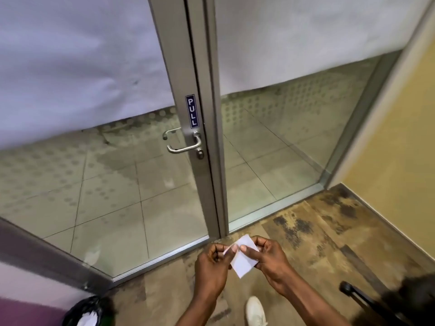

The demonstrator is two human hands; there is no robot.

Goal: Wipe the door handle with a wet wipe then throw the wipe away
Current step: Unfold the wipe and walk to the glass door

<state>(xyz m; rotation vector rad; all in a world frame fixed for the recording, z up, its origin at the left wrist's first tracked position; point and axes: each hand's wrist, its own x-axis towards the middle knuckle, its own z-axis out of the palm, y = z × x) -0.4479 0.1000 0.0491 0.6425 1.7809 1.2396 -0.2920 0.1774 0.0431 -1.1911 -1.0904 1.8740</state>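
Observation:
A silver lever door handle (182, 147) sits on the metal frame of a glass door, below a blue PULL sticker (192, 111). Low in the view, well below the handle, both my hands hold a small white wet wipe packet (243, 261). My left hand (211, 262) pinches a thin strip at the packet's top left edge. My right hand (270, 255) grips the packet's right side with thumb and fingers. A bin lined with a black bag (88, 311) stands at the bottom left, with white paper inside.
The glass door and a fixed glass panel (282, 137) fill the view, with white paper over their upper parts. A yellow wall (400, 137) runs along the right. A black rod-like object (360, 295) lies at the lower right. My white shoe (256, 311) is on the mottled brown floor.

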